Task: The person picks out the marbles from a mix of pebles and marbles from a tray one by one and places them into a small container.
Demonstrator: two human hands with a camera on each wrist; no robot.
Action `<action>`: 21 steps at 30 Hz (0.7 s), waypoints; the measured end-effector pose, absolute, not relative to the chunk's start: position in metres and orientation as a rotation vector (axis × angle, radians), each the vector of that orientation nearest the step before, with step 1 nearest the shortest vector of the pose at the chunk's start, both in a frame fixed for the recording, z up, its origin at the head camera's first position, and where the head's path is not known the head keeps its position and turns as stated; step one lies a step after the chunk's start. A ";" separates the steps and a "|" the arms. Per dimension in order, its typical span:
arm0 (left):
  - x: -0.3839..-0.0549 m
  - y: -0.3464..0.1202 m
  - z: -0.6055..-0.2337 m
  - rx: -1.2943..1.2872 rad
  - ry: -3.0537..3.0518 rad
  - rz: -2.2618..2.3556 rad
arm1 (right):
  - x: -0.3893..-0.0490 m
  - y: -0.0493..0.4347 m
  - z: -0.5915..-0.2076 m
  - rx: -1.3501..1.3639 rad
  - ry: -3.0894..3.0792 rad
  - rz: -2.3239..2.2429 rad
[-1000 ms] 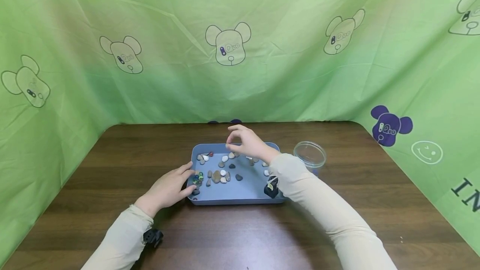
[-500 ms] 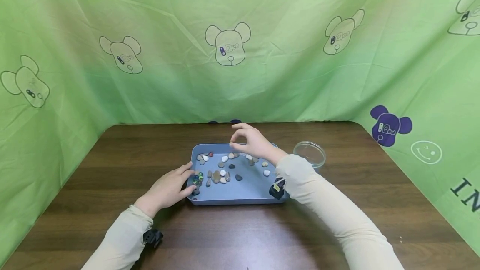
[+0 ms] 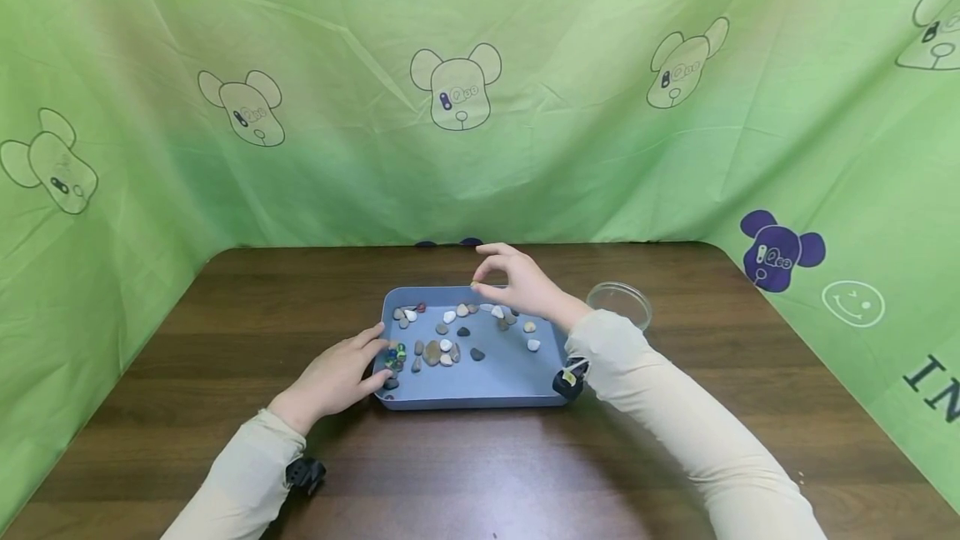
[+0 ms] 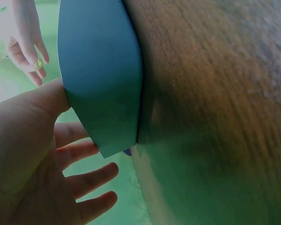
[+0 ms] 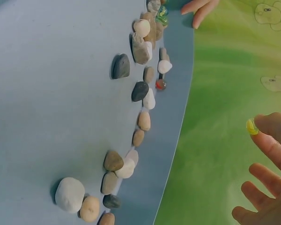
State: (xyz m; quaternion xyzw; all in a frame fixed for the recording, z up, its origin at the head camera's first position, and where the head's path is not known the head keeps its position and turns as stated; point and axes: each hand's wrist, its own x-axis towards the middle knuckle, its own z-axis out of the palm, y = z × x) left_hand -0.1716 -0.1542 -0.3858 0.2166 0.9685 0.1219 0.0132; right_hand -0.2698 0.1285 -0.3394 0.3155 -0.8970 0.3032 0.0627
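Observation:
My right hand (image 3: 521,282) is raised over the back edge of the blue tray (image 3: 510,377), pinching a small yellow glass marble (image 5: 252,126) between thumb and index finger. The other fingers of this hand spread loosely. At the tray's left side my left hand (image 3: 333,377) rests on the rim, its fingers fairly straight and apart; the thumb touches the rim in the left wrist view. Near those fingertips lie green and blue marbles (image 3: 400,352). Pebbles (image 5: 141,93) in white, tan and dark grey are scattered across the tray, with a red marble (image 5: 160,84) among them.
A clear round container (image 3: 619,307) stands to the right of the tray, partly behind my right forearm. The brown wooden table (image 3: 225,340) carries everything. A green cloth (image 3: 345,173) with bear prints hangs behind and at both sides.
My right hand has moved to the right and slightly up along the tray's back edge, still pinching the yellow marble. My left hand has stayed in place.

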 end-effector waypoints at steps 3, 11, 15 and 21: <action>-0.171 -0.154 -0.386 0.672 3.016 0.381 | -0.269 0.131 -0.338 0.943 -2.722 0.919; -0.171 -0.155 -0.384 0.688 3.016 0.383 | -0.265 0.138 -0.335 0.919 -2.737 0.924; -0.171 -0.155 -0.383 0.687 3.014 0.388 | -0.262 0.143 -0.336 0.922 -2.723 0.908; -0.171 -0.155 -0.384 0.672 3.005 0.391 | -0.260 0.149 -0.338 0.907 -2.715 0.879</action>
